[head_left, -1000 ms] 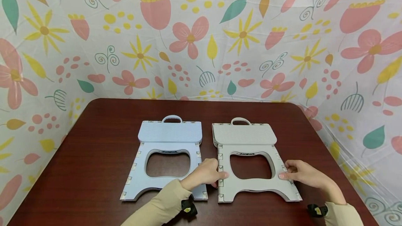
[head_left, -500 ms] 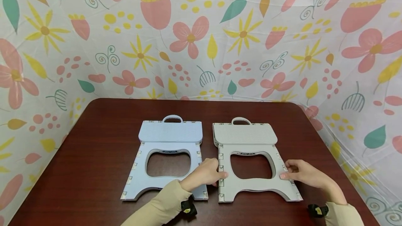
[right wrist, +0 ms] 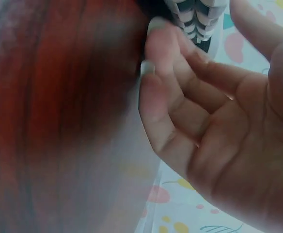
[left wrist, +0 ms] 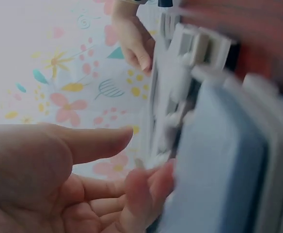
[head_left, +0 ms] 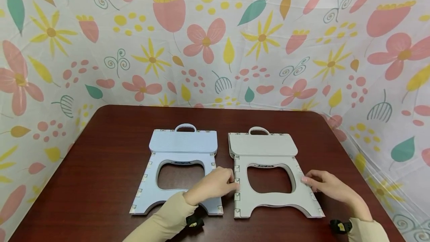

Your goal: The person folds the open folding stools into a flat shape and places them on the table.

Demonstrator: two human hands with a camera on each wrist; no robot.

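A pale grey folding step stool [head_left: 265,145] lies folded flat on the table, its carry handle pointing away from me. My left hand [head_left: 213,186] is at its left edge, and in the left wrist view the thumb [left wrist: 102,143] stands apart from the loosely bent fingers with nothing between them. Beside the stool's right edge is my right hand [head_left: 327,188]. Its fingers [right wrist: 156,97] are relaxed in the right wrist view and hold nothing. A light blue folding step stool [head_left: 183,141] lies to the left, partly behind my left forearm.
Both stools lie side by side on a dark red-brown table [head_left: 100,167], with a narrow gap between them. A flower-patterned cloth [head_left: 208,40] hangs behind the table and along its sides. Black straps with small devices sit at both wrists.
My left hand has let go of the grey stool and shifted slightly left. The right thumb has lifted off the stool's face to its edge. The stools stay in place.
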